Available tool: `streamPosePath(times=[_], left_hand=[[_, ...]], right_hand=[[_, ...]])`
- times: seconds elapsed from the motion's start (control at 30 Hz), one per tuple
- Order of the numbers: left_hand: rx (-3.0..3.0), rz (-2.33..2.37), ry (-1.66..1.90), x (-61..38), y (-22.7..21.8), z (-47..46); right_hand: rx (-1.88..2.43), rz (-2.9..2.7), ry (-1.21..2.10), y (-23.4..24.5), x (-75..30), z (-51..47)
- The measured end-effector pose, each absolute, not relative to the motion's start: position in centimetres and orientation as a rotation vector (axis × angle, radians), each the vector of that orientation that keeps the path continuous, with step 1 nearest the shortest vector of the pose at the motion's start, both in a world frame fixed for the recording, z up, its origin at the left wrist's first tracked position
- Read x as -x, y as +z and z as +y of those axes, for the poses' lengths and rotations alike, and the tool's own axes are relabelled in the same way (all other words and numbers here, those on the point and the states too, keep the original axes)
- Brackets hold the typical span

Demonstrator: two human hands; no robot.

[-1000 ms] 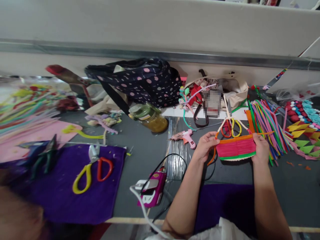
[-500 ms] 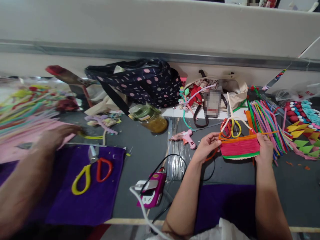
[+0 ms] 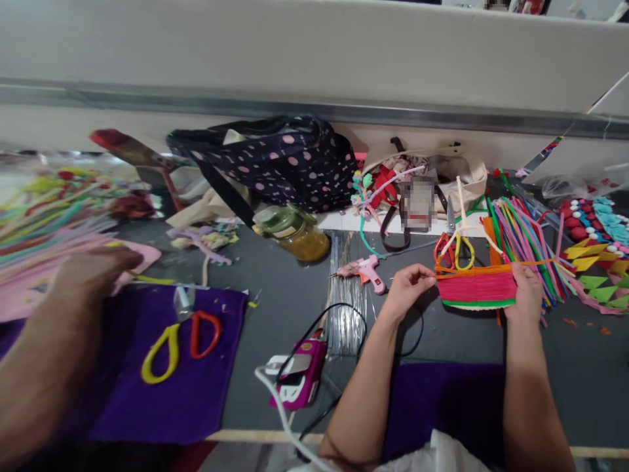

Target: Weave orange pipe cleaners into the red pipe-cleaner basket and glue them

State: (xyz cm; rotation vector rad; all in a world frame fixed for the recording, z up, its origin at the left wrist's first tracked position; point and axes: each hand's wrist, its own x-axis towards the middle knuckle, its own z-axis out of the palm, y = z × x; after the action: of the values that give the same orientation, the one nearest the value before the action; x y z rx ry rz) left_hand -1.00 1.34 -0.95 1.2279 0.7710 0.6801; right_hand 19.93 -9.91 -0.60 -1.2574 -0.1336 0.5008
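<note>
My right hand (image 3: pixel 525 290) grips the right end of a pink pipe-cleaner panel (image 3: pixel 476 288), held up above the table. Green and whitish bands run along its lower edge. An orange pipe cleaner (image 3: pixel 484 269) lies along its top edge, its tail sticking out past my right hand. At the panel's left corner, the fingertips of my left hand (image 3: pixel 410 288) are pinched together on the orange pipe cleaner. A cream forked strand (image 3: pixel 460 210) rises above the panel. Behind it lie scissors (image 3: pixel 464 254) with red and yellow handles, partly covered.
Many coloured pipe cleaners (image 3: pixel 525 242) lie at right. A pink glue gun (image 3: pixel 366 271), silvery wires (image 3: pixel 348 314), a magenta box (image 3: pixel 309 373) with cables and a jar (image 3: pixel 299 236) are left of my hands. A co-worker's arm (image 3: pixel 59 328) reaches over beside other scissors (image 3: pixel 170 354).
The panel and my right hand have shifted slightly right. My left fingers have moved to the panel's corner, and the orange end below them no longer shows. The co-worker's hand has moved left.
</note>
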Motion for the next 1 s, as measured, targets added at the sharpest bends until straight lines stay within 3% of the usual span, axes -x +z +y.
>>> streamPosePath(times=[0.37, 0.67, 1.0], left_hand=[[-1.957, 0.778, 0.663, 2.3, -0.3, 2.1], [-1.32, 0.659, 0.655, 1.7, -0.6, 1.3], [-1.332, 0.71, 0.803, 0.9, -0.5, 0.9]], right_hand=[[1.259, -0.189, 0.562, 0.0, -19.6, -10.2], [1.257, -0.16, 0.56, 0.2, -19.4, -10.1], [1.263, -0.147, 0.556, 0.3, -19.2, -9.9]])
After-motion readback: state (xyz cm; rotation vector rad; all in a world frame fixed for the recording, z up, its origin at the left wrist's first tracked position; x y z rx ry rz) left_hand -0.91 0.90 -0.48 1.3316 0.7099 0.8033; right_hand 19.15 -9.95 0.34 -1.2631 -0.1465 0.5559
